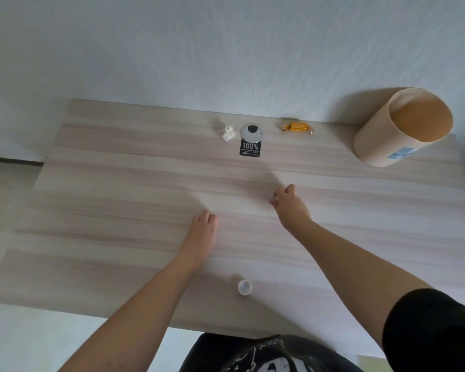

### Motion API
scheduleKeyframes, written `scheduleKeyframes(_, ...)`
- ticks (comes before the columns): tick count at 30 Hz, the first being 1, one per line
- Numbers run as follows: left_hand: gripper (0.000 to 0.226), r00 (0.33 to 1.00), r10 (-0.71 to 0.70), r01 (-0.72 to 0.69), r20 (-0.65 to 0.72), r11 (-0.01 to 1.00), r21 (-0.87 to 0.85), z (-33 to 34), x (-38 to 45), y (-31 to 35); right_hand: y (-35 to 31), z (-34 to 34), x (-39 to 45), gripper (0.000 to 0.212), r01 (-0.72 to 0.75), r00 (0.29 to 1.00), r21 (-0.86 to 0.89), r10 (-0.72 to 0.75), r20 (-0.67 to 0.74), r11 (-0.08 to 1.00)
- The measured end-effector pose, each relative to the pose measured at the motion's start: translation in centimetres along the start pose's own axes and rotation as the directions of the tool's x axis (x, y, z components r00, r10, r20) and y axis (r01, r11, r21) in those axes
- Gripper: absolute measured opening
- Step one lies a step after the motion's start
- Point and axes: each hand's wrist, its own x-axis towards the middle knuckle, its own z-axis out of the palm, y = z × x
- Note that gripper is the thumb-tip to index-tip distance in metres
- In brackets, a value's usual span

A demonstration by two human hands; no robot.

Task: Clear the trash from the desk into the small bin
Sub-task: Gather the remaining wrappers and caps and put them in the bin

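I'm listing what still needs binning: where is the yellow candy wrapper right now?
In the head view the yellow candy wrapper lies at the desk's far edge, right of centre, between the round grey cable grommet and the small bin.

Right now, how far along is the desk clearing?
Nothing visibly done: no trash shows inside the small bin, though its bottom is hidden. In hand: the right hand seems to pinch something small and white; the left hand rests empty. Left: crumpled white scrap, black tag, yellow candy wrapper, white cap.
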Motion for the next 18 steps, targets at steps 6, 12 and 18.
scheduleKeyframes(6,0.015,0.994,-0.084,0.060,-0.068,0.953,-0.298,-0.5,-1.8,1.1,1.2,0.8,-1.7,0.017,0.042,0.999,0.028,-0.042,-0.020,0.999)
scheduleKeyframes(12,0.018,0.975,-0.182,0.137,-0.130,0.945,-0.296,1.1,-3.1,2.3,3.5,1.5,-5.1,0.015,-0.004,1.000,0.139,0.005,-0.012,0.990)
scheduleKeyframes(18,0.016,0.943,-0.273,0.201,-0.192,0.924,-0.327,1.3,-2.8,2.1,6.3,2.4,-9.4,0.018,-0.001,1.000,0.179,0.003,-0.010,0.984)
